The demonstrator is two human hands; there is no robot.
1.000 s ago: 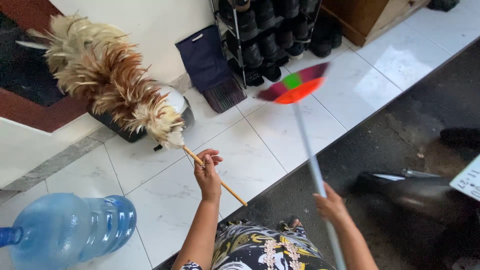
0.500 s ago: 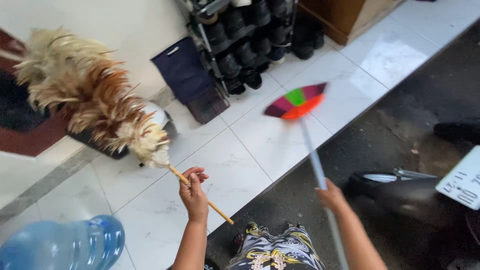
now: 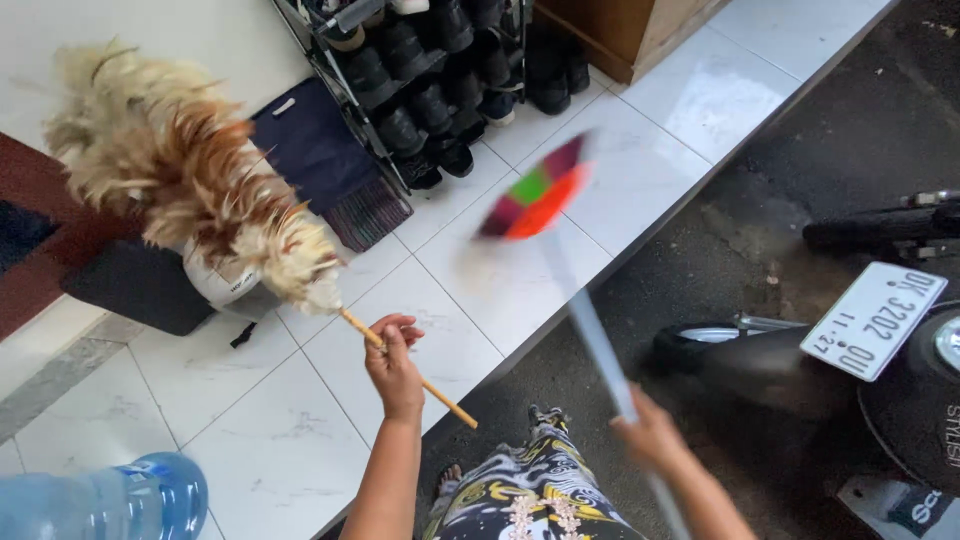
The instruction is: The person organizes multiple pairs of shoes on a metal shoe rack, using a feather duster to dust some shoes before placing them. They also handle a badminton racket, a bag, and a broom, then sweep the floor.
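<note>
White marble-patterned tiles (image 3: 300, 420) fill most of my view, ending at a straight edge where dark pavement begins. Against the wall ahead stands a metal shoe rack (image 3: 420, 70), its shelves packed with dark shoes; a navy cloth bag (image 3: 315, 150) leans just beside it, and a wooden cabinet (image 3: 620, 30) sits further right. A blue water jug (image 3: 100, 500) lies on its side at my lower left; I cannot tell whether it holds anything. A dark box (image 3: 140, 285) rests near the wall, with a white helmet-like thing (image 3: 215, 280) beside it, partly hidden by feathers. To my right is the rear of a motorbike (image 3: 800, 370) with its white plate.

My left hand (image 3: 393, 365) is closed around the thin wooden stick of the feather duster (image 3: 190, 180). Its long axis slants from lower right up to upper left, feather head pointing toward the wall and hanging above the box. My right hand (image 3: 650, 435) is wrapped around the pale pole of a multicoloured broom (image 3: 530, 195), blurred, whose fan head points up and away over the tiles.
</note>
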